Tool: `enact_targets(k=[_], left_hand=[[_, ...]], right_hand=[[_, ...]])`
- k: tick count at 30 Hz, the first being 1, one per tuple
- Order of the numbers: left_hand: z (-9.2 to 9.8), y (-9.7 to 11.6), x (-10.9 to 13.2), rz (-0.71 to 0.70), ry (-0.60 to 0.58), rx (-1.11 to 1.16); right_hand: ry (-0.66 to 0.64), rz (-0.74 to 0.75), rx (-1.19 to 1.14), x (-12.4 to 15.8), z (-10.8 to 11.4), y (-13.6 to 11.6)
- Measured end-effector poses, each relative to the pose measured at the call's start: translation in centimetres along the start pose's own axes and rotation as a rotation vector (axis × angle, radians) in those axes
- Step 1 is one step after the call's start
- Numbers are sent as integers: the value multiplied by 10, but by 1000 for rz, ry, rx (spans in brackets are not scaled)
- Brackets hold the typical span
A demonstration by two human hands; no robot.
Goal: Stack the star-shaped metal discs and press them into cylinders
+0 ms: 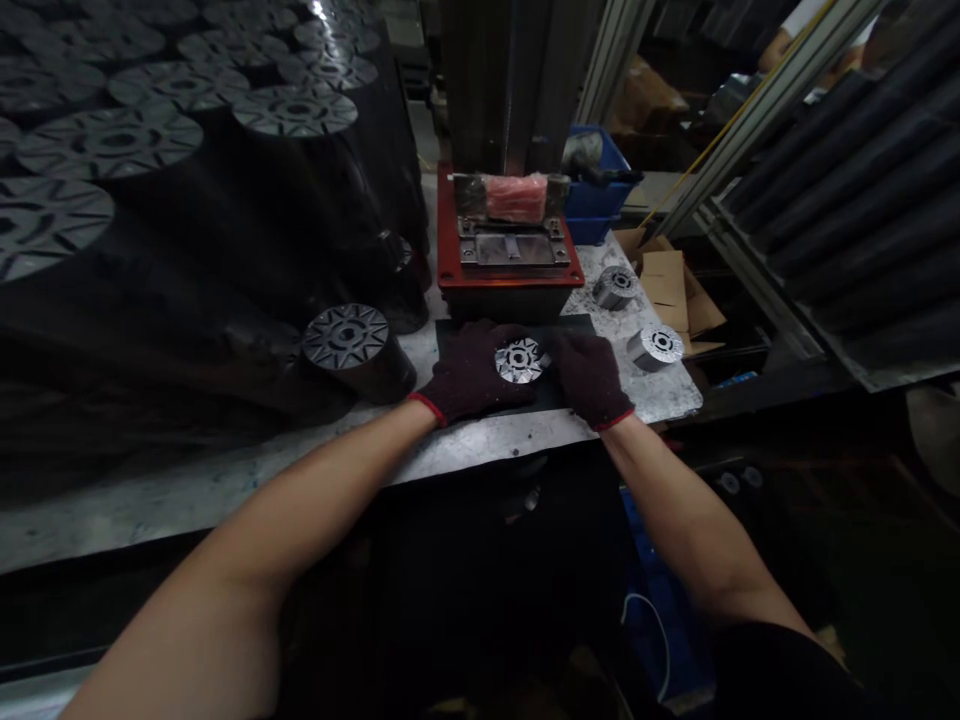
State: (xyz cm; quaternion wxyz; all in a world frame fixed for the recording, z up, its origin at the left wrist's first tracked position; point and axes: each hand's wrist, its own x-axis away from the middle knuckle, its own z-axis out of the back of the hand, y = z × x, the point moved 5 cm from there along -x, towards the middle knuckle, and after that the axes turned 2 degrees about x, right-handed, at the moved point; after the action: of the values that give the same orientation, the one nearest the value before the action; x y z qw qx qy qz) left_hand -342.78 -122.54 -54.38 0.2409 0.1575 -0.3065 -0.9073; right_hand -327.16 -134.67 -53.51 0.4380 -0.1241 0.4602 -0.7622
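Lamination stack [519,360] between gloved hands, just in front of the press [450,240]

In the head view, the left hand [472,372] and the right hand [589,378], both in dark knit gloves with red cuffs, lie low on either side of the stack, a short pile of slotted steel discs with a bright, star-patterned top. The fingers of each hand look pressed together rather than spread, and they meet the stack's edge from either side. No pinch shows, and I cannot tell whether they are gripping it or only touching it.

The stack sits on a black mat [574,325], directly in front of the press, on a steel-topped bench [300,490]. To the right of the press, a short steel stack [616,288] and a second one [655,347] stand on the bench, beside flattened cardboard [664,290]. To its left rises a tall column of discs [346,350], with many more tall columns [296,110] crowded beyond. Behind the press sits a blue plastic bin [600,170].

As things lie, three short stacks stand near the press, and the many tall columns stand at full height. No disc shows on the press's metal die plate [516,250].
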Motion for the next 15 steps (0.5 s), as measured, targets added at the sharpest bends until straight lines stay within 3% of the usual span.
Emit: enact_targets(k=[3, 7, 10, 13, 15], left_hand=[[0, 1, 0, -10, 4, 14], [2, 4, 2, -25, 4, 40], [2, 4, 2, -40, 14, 49], [4, 0, 1, -38, 17, 102], [6, -3, 0, -56, -30, 178]], right_hand=[[-44, 77, 156, 2, -12, -9], [-55, 228, 401, 8, -12, -16], [-175, 388, 541, 18, -13, -17], [-307, 480, 590, 25, -5, -22], [-310, 541, 597, 17, 6, -37]])
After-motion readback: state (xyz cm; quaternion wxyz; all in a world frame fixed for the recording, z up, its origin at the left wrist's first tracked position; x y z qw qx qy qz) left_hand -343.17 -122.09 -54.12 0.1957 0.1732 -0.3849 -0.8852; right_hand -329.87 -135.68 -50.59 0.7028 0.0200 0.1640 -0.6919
